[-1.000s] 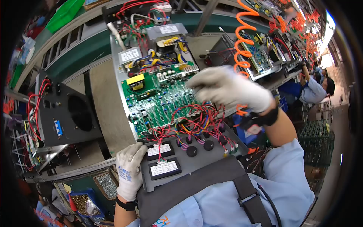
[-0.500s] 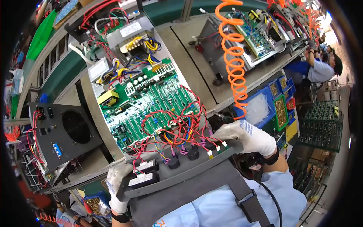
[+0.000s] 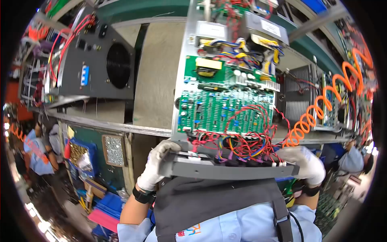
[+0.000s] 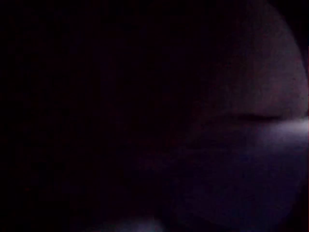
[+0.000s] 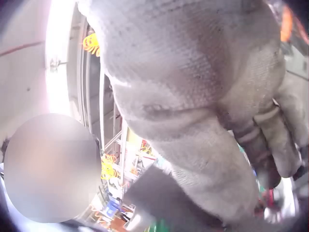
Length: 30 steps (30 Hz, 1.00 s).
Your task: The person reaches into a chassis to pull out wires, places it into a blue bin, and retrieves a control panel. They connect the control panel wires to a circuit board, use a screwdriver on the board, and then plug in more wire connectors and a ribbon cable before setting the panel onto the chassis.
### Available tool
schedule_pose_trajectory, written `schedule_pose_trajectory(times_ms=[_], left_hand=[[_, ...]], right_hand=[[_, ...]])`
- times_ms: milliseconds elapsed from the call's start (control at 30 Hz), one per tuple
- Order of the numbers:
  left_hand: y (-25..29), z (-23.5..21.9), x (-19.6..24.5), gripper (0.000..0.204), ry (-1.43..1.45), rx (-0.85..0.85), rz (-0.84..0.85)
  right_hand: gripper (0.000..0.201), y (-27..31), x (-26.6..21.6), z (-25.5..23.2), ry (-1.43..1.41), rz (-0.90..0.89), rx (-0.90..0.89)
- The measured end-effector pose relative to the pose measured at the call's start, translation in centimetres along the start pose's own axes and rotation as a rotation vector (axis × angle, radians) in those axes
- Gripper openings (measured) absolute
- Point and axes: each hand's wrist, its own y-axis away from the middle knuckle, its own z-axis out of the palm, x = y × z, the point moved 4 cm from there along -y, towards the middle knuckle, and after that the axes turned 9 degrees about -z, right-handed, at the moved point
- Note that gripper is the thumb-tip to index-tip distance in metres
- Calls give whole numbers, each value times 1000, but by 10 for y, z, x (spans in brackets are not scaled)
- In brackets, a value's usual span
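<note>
A dark grey panel stands tilted up at the near end of an open metal chassis. The gloved left hand grips its left end, fingers curled over the edge. At its right end the gloved right hand holds on; the right wrist view shows that glove with bent fingers beside the dark plate. Red wires run from the green circuit board to the panel's back. The left wrist view is nearly black.
On the left stands a black fan unit with red cables. An orange coiled hose hangs at the right, before another chassis. Below the bench edge are a blue bin of brass parts and a tray of small screws.
The right hand has come down from over the board to the panel's right end. The panel has tilted up from lying flatter. The head view has swung, shifting the scene.
</note>
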Motion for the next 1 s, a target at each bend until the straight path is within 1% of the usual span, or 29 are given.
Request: schedule_pose_trajectory(times_ms=[33,67,100,167,233,300,333,400,433,500,533,633,667,767,800,900,1000], left_hand=[[1,0,-5,14,-92,-23,39],[8,6,-1,17,-116,22,25],[12,11,-5,22,-101,73,62],[15,14,-14,25,-192,106,207],[17,17,-16,28,-176,166,276],[15,16,-24,34,-150,142,326],[15,15,-27,35,-150,140,327],[14,12,-29,38,-159,136,329],[14,11,-29,39,-156,135,335],[13,9,-28,40,-156,138,352],[12,8,-29,39,-137,124,402],[6,5,-24,42,-182,99,431],[4,3,-20,43,-178,68,422],[-4,5,-18,46,-275,-48,373],[-5,5,-16,46,-316,-15,416],[-14,4,-20,46,-424,-77,449],[-22,-4,-3,43,-452,-53,509]], right_hand=[[53,-8,-17,-19,96,61,21],[52,-17,-34,-37,188,125,38],[52,-28,-55,-54,373,146,134],[47,-75,-100,-64,360,-16,238],[44,-140,-142,-48,712,-291,-24],[43,-204,-157,-1,744,-595,-189],[45,-235,-155,29,725,-643,-266],[43,-273,-127,80,722,-742,-369],[41,-282,-114,96,742,-796,-398],[42,-303,-98,113,1058,-320,-802],[48,-303,-101,111,1035,-410,-719],[49,-306,-107,112,1014,-394,-764],[48,-307,-104,113,1021,-425,-737],[48,-312,-106,114,1056,-307,-807],[49,-313,-105,115,1058,-276,-841],[45,-314,-109,114,1050,-224,-882],[40,-309,-114,105,926,-360,-776]])
